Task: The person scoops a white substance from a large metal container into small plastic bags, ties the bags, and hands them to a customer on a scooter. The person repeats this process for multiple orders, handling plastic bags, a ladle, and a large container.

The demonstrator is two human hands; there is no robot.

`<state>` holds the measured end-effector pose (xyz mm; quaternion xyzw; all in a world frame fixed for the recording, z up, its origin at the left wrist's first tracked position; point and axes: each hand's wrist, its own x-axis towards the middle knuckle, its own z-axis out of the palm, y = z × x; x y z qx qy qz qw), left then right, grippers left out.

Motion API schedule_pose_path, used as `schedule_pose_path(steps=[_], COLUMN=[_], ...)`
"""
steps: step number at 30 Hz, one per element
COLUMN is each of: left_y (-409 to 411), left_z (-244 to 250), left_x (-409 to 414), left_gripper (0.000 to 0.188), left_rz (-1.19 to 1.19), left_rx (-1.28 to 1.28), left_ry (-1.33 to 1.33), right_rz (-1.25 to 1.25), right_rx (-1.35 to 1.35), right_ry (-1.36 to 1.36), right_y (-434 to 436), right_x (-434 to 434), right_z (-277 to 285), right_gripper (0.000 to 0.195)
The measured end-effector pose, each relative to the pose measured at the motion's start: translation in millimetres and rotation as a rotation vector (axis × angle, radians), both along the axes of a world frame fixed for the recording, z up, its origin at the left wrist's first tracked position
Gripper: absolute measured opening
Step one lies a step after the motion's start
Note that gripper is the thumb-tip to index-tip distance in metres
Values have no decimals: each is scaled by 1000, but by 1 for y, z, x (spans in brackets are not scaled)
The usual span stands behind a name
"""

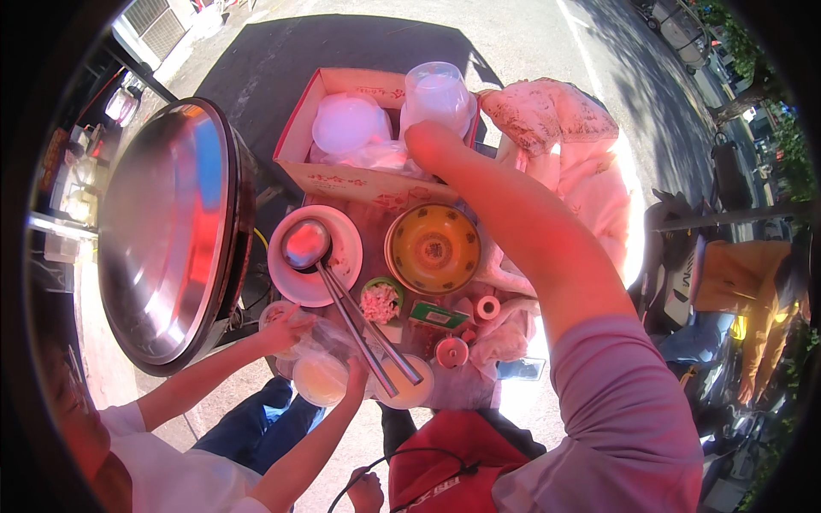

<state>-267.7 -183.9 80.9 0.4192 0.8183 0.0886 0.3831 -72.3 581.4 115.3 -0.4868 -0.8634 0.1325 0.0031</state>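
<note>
My right hand (433, 145) reaches into a cardboard box (359, 179), against a stack of clear plastic tubs (438, 93). Its fingers are hidden behind the wrist, so I cannot see whether they grip. Low in the view, my left hand (365, 492) hangs beside my red apron (442, 462); its fingers look curled, but what they hold is unclear. In the box, white round plastic lids (351, 123) lie left of the tubs. Below the box sit an orange patterned bowl (435, 249) and a white bowl (340, 224) with a metal ladle (306, 243) resting in it.
At left, another person's hands (287, 330) handle a clear plastic bag over filled tubs (321, 379). A big metal lid (167, 237) stands tilted beyond. A green cup of chopped food (381, 301), a green card (439, 315), a paper roll (487, 308) and cloth (564, 154) are near.
</note>
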Motion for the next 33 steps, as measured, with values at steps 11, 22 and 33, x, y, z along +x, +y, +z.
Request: schedule_pose_path(steps=[11, 22, 33], left_y=[11, 52, 117], left_z=[-1, -1, 65], left_x=[-1, -23, -4], left_gripper=[20, 18, 22], left_rz=[307, 181, 102], left_rx=[-112, -36, -21], left_ry=[-168, -160, -191], right_rz=[-221, -118, -637], right_rx=[185, 417, 141], right_ry=[487, 119, 772], right_y=[-16, -12, -35], right_x=[24, 78, 88], right_z=[63, 49, 52], right_gripper=[23, 16, 25])
